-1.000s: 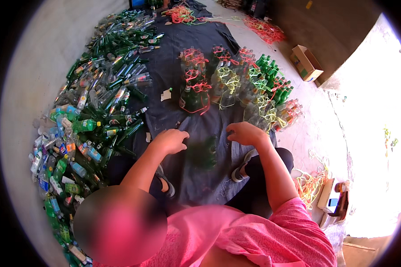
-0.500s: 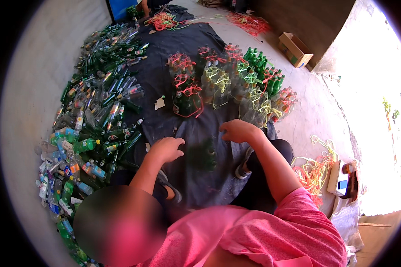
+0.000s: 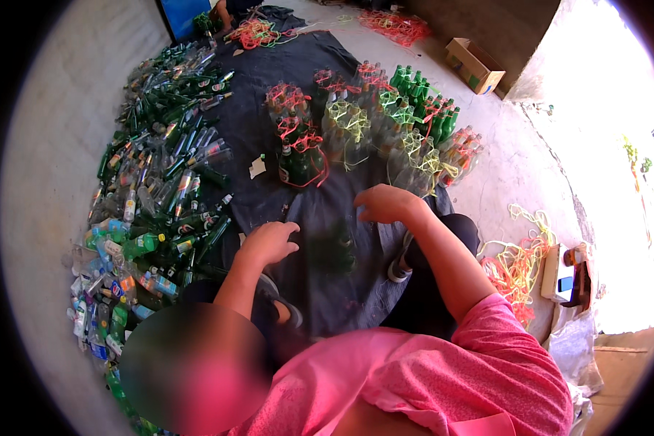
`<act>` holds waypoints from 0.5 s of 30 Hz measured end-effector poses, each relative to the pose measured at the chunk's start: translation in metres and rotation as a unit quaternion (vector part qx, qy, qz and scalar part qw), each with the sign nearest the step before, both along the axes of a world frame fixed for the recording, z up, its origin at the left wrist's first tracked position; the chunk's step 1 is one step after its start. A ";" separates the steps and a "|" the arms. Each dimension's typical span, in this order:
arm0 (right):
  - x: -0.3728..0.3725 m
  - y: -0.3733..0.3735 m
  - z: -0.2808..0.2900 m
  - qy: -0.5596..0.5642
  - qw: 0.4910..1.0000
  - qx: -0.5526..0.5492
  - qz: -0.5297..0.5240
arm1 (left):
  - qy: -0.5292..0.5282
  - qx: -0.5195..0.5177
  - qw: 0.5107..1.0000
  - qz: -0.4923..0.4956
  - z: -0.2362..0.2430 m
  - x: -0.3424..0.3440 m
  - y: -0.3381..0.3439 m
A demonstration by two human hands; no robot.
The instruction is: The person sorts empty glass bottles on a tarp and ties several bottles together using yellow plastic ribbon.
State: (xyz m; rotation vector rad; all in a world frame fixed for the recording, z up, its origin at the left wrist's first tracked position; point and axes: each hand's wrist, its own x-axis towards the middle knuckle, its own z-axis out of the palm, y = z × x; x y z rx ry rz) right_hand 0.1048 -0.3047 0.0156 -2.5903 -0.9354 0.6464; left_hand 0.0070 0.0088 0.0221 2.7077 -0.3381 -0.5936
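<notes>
A blurred cluster of dark green bottles (image 3: pixel 333 253) stands on the black sheet (image 3: pixel 320 309) between my feet. To its left is my left hand (image 3: pixel 270 243), fingers curled in toward the bottles. My right hand (image 3: pixel 385 204) hovers on the far right side, bent fingers pointing down. Both hands are apart from the glass, and whatever they grip is too thin or hidden to make out. Just beyond stands a bundle of green bottles (image 3: pixel 298 166) tied with red string, beside clear bottles (image 3: pixel 346 134) wrapped in yellow string.
A long heap of loose bottles (image 3: pixel 174 167) lies along the left wall. Tangled orange and yellow string (image 3: pixel 519 272) sits right of my knee, near a white box (image 3: pixel 557 272). Farther off are a cardboard box (image 3: pixel 474 67), more red string (image 3: pixel 394 27) and another person's arm (image 3: pixel 221 16).
The view has shifted slightly. My two hands keep nearly the same positions on either side of the blurred bottles, the right one perhaps a little higher.
</notes>
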 end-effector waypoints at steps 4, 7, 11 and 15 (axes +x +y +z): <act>-0.004 0.001 0.004 0.026 0.999 -0.012 -0.016 | -0.002 -0.015 1.000 0.003 -0.006 -0.002 0.002; -0.003 0.000 0.002 0.006 1.000 -0.011 -0.002 | -0.004 -0.013 1.000 -0.001 -0.003 -0.003 0.002; -0.004 0.001 0.005 0.025 1.000 -0.008 -0.008 | -0.011 -0.015 1.000 -0.005 -0.006 -0.003 0.003; -0.006 0.001 0.011 0.041 0.999 -0.001 -0.028 | -0.015 -0.018 1.000 -0.006 -0.005 -0.003 0.002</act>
